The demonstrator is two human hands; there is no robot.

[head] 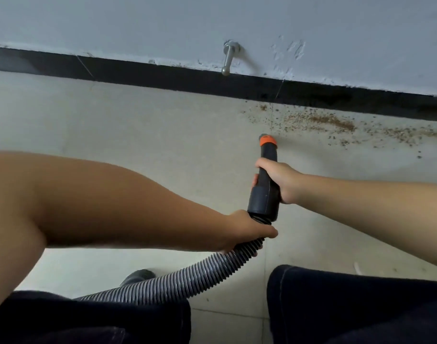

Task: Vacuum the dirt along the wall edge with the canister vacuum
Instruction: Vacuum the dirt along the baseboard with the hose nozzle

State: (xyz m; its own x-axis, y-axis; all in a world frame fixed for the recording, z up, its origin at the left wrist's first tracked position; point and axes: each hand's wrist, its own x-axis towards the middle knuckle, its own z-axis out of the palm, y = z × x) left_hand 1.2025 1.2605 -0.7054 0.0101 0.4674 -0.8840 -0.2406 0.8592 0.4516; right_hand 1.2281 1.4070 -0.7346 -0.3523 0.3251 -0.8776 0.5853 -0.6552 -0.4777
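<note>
The nozzle tube looks like matt dark plastic with a brighter orange plastic collar. The ribbed hose has a slight sheen. The doorstop is brushed metal. The floor tiles are smooth and pale, the skirting matt black, the painted wall chipped and rough along its lower edge. The trousers are dark denim-like cloth.

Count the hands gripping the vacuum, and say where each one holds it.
2. The right hand grips the dark nozzle tube below its orange tip. The left hand holds the ribbed hose just behind the tube's cuff.
</note>
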